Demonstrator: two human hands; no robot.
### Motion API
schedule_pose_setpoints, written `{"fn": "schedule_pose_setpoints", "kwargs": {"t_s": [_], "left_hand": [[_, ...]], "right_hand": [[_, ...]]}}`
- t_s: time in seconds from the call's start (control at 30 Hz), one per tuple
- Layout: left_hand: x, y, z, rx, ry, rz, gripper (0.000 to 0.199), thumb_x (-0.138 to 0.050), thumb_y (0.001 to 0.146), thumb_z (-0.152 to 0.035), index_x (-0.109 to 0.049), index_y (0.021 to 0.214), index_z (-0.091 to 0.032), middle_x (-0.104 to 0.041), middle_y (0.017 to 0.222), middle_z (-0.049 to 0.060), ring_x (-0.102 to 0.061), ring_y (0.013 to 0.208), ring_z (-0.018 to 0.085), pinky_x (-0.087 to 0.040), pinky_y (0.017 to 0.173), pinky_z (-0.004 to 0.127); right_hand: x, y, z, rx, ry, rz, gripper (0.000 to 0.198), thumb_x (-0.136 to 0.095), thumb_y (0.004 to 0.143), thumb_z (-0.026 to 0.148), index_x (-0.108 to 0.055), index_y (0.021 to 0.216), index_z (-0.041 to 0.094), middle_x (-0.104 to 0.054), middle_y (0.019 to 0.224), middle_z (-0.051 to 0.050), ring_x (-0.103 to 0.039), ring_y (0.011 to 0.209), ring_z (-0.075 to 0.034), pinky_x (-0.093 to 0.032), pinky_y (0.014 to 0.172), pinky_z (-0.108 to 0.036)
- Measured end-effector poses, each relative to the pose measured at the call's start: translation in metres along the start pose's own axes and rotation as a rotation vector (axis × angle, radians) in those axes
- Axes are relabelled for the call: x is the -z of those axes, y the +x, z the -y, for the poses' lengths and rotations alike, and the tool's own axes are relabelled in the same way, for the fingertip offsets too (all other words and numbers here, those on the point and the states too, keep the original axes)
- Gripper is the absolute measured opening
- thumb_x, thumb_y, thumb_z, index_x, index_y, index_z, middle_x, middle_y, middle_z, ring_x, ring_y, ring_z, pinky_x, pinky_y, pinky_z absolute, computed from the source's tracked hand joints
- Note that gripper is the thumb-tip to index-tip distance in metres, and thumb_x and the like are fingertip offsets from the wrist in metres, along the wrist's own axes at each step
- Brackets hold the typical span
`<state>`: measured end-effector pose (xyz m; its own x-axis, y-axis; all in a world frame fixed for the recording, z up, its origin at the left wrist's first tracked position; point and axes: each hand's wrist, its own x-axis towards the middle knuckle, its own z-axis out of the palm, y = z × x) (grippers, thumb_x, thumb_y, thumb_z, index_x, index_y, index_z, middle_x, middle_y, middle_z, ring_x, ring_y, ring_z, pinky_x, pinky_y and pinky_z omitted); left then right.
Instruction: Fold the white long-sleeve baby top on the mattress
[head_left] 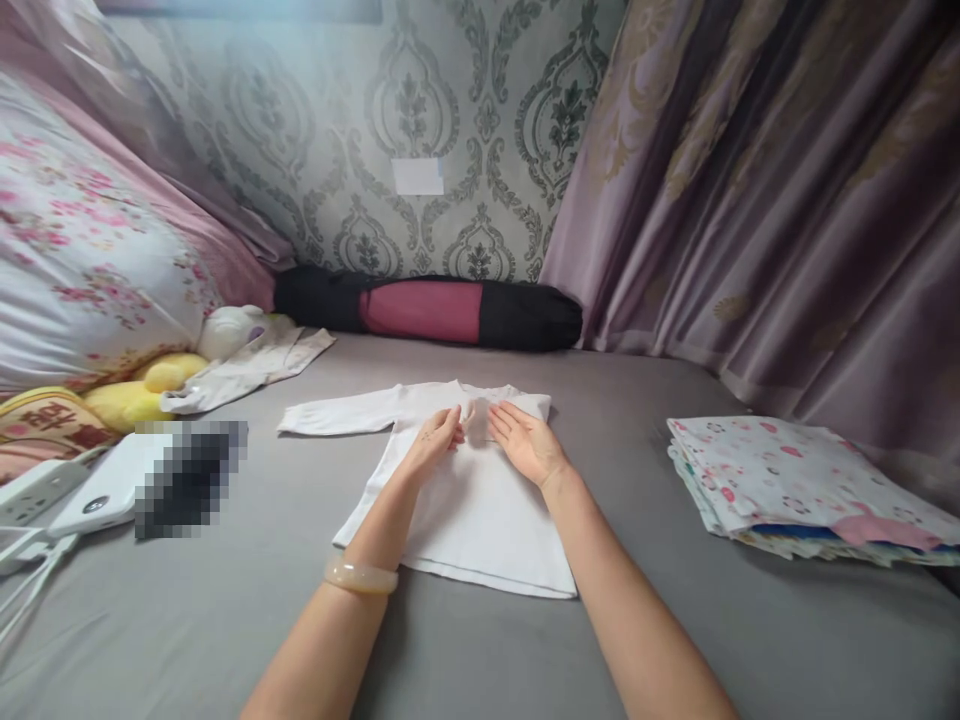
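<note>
A white long-sleeved shirt (480, 520) lies spread on the grey bed sheet (262, 620). One sleeve stretches out to the left; the other appears folded in over the chest. Between my hands a grey-brown patch (476, 422) shows on the shirt's upper front. My left hand (439, 440) has its fingers curled together at the chest, seemingly pinching the fabric, though the fingertips are partly hidden. On the right side of the chest, my right hand (529, 445) rests with fingers stretched out flat. A pale bangle (361, 576) circles my left forearm.
Folded printed cloths (795, 475) are stacked at the right. A black and maroon long bag (420, 310) lies along the wall. Leftward are a yellow plush toy (135, 400), a light cloth (255, 370), a white device (105, 485) and a power strip (45, 490) with cables.
</note>
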<state>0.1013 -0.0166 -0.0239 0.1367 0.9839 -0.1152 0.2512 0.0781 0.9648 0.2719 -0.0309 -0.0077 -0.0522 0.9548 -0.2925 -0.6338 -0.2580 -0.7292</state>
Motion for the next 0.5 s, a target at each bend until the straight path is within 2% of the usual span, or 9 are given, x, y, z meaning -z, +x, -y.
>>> {"fn": "schedule_pose_setpoints", "kwargs": {"t_s": [0.13,0.2,0.3,0.33,0.4,0.5], "left_hand": [[-0.004,0.002,0.007,-0.027,0.063,-0.047,0.07,-0.053,0.082,-0.06,-0.046,0.133,-0.012,-0.067,0.101,0.011,-0.063,0.091,0.02,-0.047,0.078,0.029],[-0.005,0.005,0.012,-0.064,0.076,-0.078,0.075,-0.059,0.08,-0.057,-0.04,0.139,-0.013,-0.066,0.097,0.009,-0.063,0.087,0.018,-0.046,0.076,0.028],[-0.006,0.01,0.018,-0.143,0.077,-0.098,0.078,-0.06,0.08,-0.046,-0.031,0.146,-0.017,-0.064,0.081,0.002,-0.061,0.073,0.015,-0.046,0.07,0.027],[-0.005,0.011,0.019,-0.164,0.081,-0.092,0.076,-0.059,0.081,-0.043,-0.031,0.147,-0.018,-0.062,0.076,-0.001,-0.06,0.069,0.014,-0.046,0.068,0.027],[-0.005,0.013,0.02,-0.175,0.104,-0.076,0.065,-0.058,0.08,-0.041,-0.045,0.14,-0.017,-0.061,0.072,-0.001,-0.059,0.066,0.014,-0.046,0.068,0.027],[-0.005,0.015,0.02,-0.17,0.14,-0.095,0.048,-0.056,0.081,-0.042,-0.064,0.118,-0.012,-0.066,0.084,0.006,-0.06,0.074,0.017,-0.048,0.07,0.029]], "right_hand": [[0.011,-0.003,0.021,0.052,0.001,0.0,0.027,-0.04,0.092,0.026,-0.065,0.1,0.019,-0.059,0.13,-0.01,-0.053,0.124,-0.017,-0.044,0.103,-0.035],[0.023,-0.003,0.037,0.12,0.067,-0.043,0.029,-0.039,0.094,0.028,-0.065,0.1,0.017,-0.061,0.128,-0.011,-0.055,0.122,-0.017,-0.045,0.102,-0.034],[0.042,-0.004,0.057,0.206,0.144,-0.129,0.029,-0.038,0.095,0.028,-0.064,0.101,0.017,-0.062,0.126,-0.01,-0.059,0.117,-0.017,-0.046,0.101,-0.033],[0.048,-0.005,0.06,0.223,0.148,-0.154,0.029,-0.038,0.095,0.028,-0.064,0.101,0.017,-0.062,0.126,-0.009,-0.059,0.116,-0.016,-0.046,0.102,-0.033],[0.057,-0.005,0.063,0.238,0.115,-0.202,0.03,-0.037,0.095,0.028,-0.064,0.102,0.018,-0.06,0.13,-0.009,-0.058,0.117,-0.016,-0.044,0.103,-0.033],[0.063,-0.002,0.057,0.23,-0.027,-0.275,0.032,-0.035,0.096,0.03,-0.062,0.111,0.019,-0.052,0.139,-0.008,-0.053,0.124,-0.015,-0.04,0.107,-0.033]]}}
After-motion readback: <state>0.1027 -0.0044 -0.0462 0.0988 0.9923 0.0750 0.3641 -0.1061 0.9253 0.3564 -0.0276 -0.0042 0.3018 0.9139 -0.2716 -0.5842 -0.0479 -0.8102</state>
